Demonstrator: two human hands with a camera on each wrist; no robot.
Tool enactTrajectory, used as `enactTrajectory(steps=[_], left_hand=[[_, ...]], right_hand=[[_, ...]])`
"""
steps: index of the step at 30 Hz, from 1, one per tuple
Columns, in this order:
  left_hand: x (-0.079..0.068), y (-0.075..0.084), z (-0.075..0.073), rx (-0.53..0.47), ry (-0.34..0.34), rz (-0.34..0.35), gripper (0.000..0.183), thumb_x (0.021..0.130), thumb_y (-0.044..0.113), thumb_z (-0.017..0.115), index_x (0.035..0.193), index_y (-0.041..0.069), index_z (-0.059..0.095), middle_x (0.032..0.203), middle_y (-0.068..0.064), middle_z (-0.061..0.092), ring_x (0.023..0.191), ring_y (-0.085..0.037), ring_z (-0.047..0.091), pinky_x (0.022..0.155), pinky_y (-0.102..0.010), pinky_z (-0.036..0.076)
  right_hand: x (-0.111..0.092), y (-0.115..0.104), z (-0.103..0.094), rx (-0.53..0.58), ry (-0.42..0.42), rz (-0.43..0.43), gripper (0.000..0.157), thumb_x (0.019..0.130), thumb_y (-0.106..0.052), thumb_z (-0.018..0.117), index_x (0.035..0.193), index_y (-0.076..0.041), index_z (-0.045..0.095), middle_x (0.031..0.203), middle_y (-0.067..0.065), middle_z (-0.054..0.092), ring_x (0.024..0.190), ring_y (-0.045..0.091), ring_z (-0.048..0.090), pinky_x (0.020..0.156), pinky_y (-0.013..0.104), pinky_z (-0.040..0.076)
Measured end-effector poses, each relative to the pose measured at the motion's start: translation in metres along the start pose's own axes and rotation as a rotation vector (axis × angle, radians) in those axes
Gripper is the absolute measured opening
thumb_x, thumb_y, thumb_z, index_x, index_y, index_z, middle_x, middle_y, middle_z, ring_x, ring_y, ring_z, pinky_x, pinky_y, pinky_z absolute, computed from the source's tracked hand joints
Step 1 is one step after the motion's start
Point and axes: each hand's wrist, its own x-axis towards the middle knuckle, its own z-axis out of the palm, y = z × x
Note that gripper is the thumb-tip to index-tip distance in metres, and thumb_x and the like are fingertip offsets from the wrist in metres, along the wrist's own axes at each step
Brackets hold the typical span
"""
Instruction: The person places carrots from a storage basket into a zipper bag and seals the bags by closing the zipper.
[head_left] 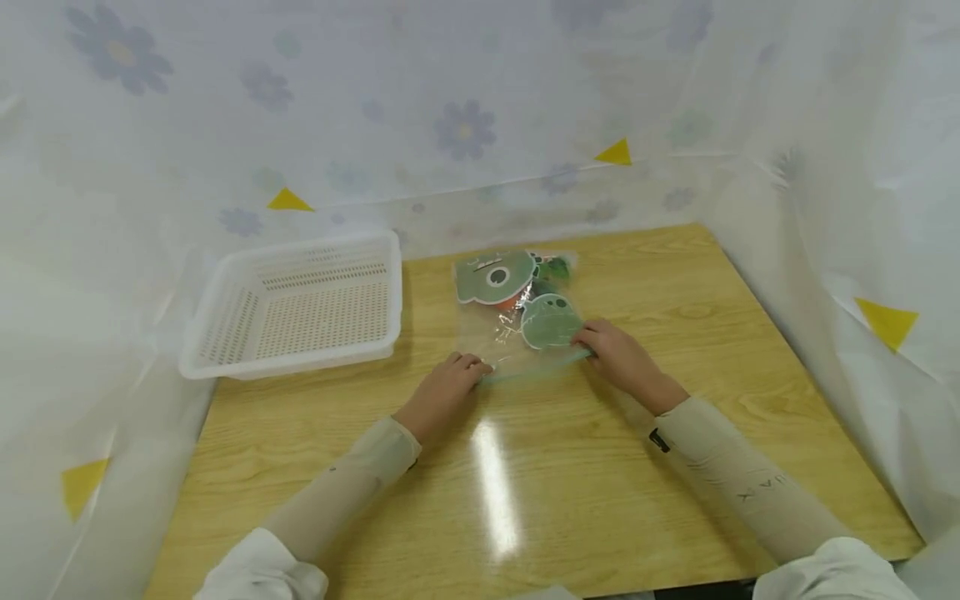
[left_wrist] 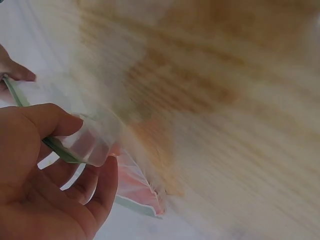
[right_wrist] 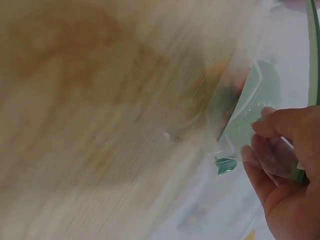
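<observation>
A clear zip bag (head_left: 487, 337) with a green seal strip lies toward the back of the table, its sealed edge facing me. Inside are green cartoon cutouts, one with a big round eye (head_left: 497, 277) and one rounded head shape (head_left: 551, 321), along with something orange and a darker green piece. My left hand (head_left: 447, 390) grips the strip's left end; in the left wrist view its thumb and fingers (left_wrist: 107, 185) curl round the clear plastic. The strip's right end is held by my right hand (head_left: 618, 358), whose thumb and fingers (right_wrist: 257, 172) pinch the bag's corner in the right wrist view.
A white perforated basket (head_left: 292, 362) stands at the back left of the wooden table (head_left: 570, 492). White flowered sheeting (head_left: 465, 75) with yellow triangles (head_left: 887, 322) encloses the table at the back and both sides.
</observation>
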Motion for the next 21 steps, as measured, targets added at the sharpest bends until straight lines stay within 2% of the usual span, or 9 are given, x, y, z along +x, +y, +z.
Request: enactTrajectory(steps=[5,8,14,21], left_hand=[[0.017,-0.005,-0.001,0.005,-0.01,-0.066,0.03,0.09,0.005,0.059,0.119,0.013,0.06,0.118,-0.003,0.058,0.103,-0.021,0.051,0.083,-0.033,0.046],[0.021,-0.008,-0.003,-0.003,-0.03,-0.093,0.03,0.091,0.008,0.059,0.121,0.011,0.059,0.12,-0.005,0.056,0.104,-0.022,0.051,0.082,-0.034,0.047],[0.02,-0.01,-0.003,-0.037,-0.052,-0.09,0.029,0.092,0.009,0.058,0.121,0.011,0.06,0.121,-0.005,0.058,0.104,-0.023,0.053,0.086,-0.035,0.047],[0.012,-0.009,0.002,-0.052,-0.085,-0.071,0.03,0.093,0.011,0.056,0.123,0.012,0.059,0.122,-0.005,0.059,0.108,-0.022,0.051,0.092,-0.034,0.043]], right_hand=[[0.019,0.01,0.001,0.011,-0.012,0.08,0.022,0.079,0.007,0.068,0.099,0.0,0.067,0.098,0.012,0.06,0.094,0.027,0.055,0.082,0.037,0.049],[0.028,0.012,0.001,0.016,-0.034,0.108,0.023,0.08,0.009,0.064,0.101,0.0,0.066,0.098,0.012,0.06,0.095,0.028,0.055,0.082,0.037,0.048],[0.03,0.009,-0.001,0.026,-0.089,0.152,0.025,0.078,0.007,0.066,0.102,-0.001,0.066,0.1,0.013,0.061,0.096,0.029,0.055,0.082,0.039,0.048],[0.017,0.001,-0.001,0.014,-0.234,0.191,0.024,0.082,0.002,0.062,0.106,-0.001,0.066,0.105,0.014,0.062,0.1,0.031,0.056,0.084,0.042,0.047]])
